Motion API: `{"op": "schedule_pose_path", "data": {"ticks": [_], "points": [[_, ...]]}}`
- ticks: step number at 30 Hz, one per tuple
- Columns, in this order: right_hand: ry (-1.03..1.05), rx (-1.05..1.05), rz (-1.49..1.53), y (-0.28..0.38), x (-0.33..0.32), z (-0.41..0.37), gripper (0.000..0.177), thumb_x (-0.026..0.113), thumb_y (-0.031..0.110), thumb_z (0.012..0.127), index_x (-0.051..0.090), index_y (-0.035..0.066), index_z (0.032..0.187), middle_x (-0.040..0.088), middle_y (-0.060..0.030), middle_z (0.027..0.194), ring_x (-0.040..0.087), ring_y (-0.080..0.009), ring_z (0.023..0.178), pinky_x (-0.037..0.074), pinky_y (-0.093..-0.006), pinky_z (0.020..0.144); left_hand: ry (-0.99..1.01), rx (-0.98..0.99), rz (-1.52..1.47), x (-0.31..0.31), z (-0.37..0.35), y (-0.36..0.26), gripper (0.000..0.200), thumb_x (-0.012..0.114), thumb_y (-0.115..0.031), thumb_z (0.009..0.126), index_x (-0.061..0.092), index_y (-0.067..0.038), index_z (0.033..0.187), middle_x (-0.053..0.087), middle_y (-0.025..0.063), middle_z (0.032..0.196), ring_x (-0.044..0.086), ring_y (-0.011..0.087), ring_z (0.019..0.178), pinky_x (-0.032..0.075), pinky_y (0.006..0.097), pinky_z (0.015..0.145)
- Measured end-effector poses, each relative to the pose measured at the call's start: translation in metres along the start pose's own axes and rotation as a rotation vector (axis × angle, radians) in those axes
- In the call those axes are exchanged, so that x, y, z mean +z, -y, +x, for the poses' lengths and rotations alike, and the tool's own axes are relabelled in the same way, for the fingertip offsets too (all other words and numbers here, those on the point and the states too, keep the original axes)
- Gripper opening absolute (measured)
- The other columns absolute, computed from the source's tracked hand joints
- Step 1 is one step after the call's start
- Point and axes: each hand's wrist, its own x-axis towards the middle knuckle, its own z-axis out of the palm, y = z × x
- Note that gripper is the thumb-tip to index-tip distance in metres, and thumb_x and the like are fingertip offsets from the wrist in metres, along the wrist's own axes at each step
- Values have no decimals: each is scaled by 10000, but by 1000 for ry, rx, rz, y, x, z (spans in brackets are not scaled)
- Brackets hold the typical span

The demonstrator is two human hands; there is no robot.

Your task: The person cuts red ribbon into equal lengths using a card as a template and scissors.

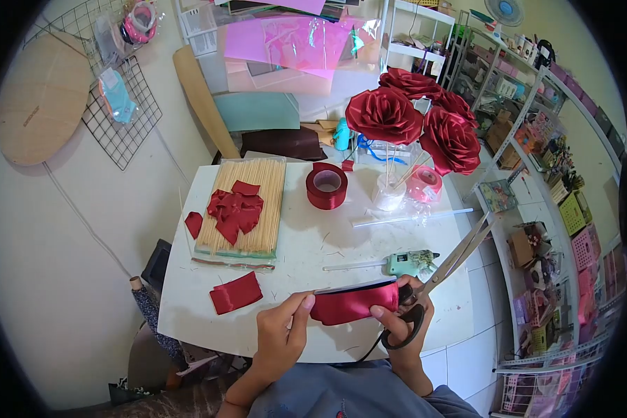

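Observation:
A strip of red satin ribbon [352, 305] is stretched between my two hands above the near edge of the table. Along its top runs a flat edge, pale and dark, of something I cannot make out. My left hand [282, 329] pinches the ribbon's left end between thumb and fingers. At the other end, my right hand [405, 322] grips the ribbon with the thumb in front. Black-handled scissors [458, 256] hang on that same hand, blades pointing up and right, slightly apart. A folded piece of red ribbon [236, 293] lies to the left.
Cut red petals [235, 211] lie on a pack of bamboo sticks [268, 202]. A ribbon roll [326, 186] stands behind my hands. A mint glue gun [409, 263] rests close beyond them. Red ribbon roses [384, 115] rise from a white cup [389, 195]. Shelves [519, 132] line the right.

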Motion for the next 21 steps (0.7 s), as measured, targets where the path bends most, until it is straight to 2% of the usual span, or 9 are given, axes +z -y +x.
{"op": "schedule_pose_path", "data": {"ticks": [2,5,7,8,9,13,16,19,21], "points": [[0,0,-18,-1,-1,0,380,660,-52,608,435,-15,912,544,-43,705,496,-50,617,383,-157,548,-46,58,175,0,0,-2,154,445,-56,810,565,14,877,479,107,527,435,96,446,332,236,437],[-5,8,-20,-3,-2,0,385,666,-45,605,435,-14,912,534,-29,681,487,-44,593,376,-151,533,-118,158,219,-2,4,-6,138,444,-52,805,561,18,829,488,106,535,434,111,449,335,253,442],[-12,18,0,-4,-5,1,388,669,-42,604,435,-14,912,528,-22,670,482,-42,582,373,-148,528,-518,247,152,-13,4,13,155,431,-71,815,536,28,758,474,83,533,413,104,464,324,255,443],[-19,21,-11,-3,-7,1,387,667,-45,603,435,-13,912,521,-18,663,478,-42,582,370,-148,530,-517,110,157,-29,2,11,182,421,-93,825,505,35,728,454,61,549,401,89,504,317,243,447],[-25,25,-21,-3,-9,2,387,665,-48,603,435,-13,912,514,-13,657,474,-42,582,367,-147,531,-522,24,-46,-38,6,7,198,418,-107,834,481,36,712,435,54,560,384,72,533,311,225,457],[-39,-25,-1,-1,-7,1,389,651,-67,600,431,-18,917,514,-19,676,475,-47,606,368,-152,548,-596,55,238,-74,9,42,184,439,-120,827,505,38,759,497,75,673,439,121,617,352,230,558],[-34,-49,24,-3,-7,0,388,648,-70,599,431,-21,916,521,-32,705,486,-54,632,378,-158,573,-423,-75,485,-84,6,71,131,472,-87,790,532,27,818,525,92,874,449,220,854,380,287,678],[-29,-63,27,-2,-5,0,395,652,-66,590,429,-20,913,518,-41,717,500,-69,651,391,-171,602,-454,78,578,-78,4,86,102,488,-61,773,539,14,820,525,97,860,465,231,812,378,292,687],[-37,-34,31,-1,-5,0,402,655,-56,586,425,-18,914,513,-43,714,506,-82,655,397,-182,613,-604,153,505,-77,6,75,105,514,-19,740,569,1,827,534,94,865,476,226,767,385,282,653]]}}
